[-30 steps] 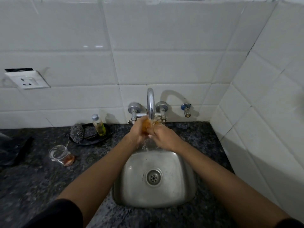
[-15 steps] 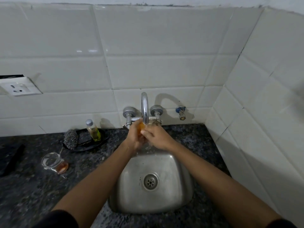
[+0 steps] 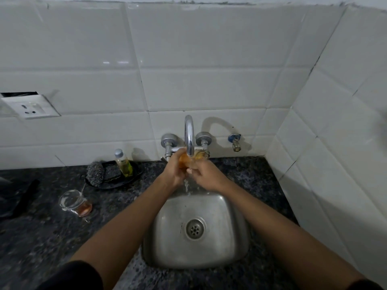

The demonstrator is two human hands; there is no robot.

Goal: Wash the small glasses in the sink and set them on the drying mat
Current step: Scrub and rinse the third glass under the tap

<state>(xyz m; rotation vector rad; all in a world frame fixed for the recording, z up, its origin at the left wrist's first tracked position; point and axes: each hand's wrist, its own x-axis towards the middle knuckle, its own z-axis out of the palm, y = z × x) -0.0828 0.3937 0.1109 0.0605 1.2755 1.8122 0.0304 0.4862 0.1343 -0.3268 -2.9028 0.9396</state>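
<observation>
Amber-tinted glass (image 3: 189, 159) held under tap (image 3: 189, 135), above far edge of steel sink (image 3: 222, 245). L hand (image 3: 172, 171) fingers curled round it; R hand (image 3: 206, 174) fingers curled on rim side. Water falling below. 2nd glass (image 3: 74, 203) on counter (image 3: 41, 237), left.

One view only — a wide-angle camera worn on the person's head, looking forward and steeply down over the counter (image 3: 41, 237). It faces the tiled back wall (image 3: 188, 59) squarely, with the tap (image 3: 189, 135) near the middle of the frame and the sink (image 3: 226, 206) just below it. The side wall (image 3: 335, 122) runs down the right edge (its tile lines bend with the lens). Both forearms enter from the bottom corners, so the camera sits close above and behind them — the left hand (image 3: 172, 174) and right hand (image 3: 206, 176) meet at mid-frame under the spout
</observation>
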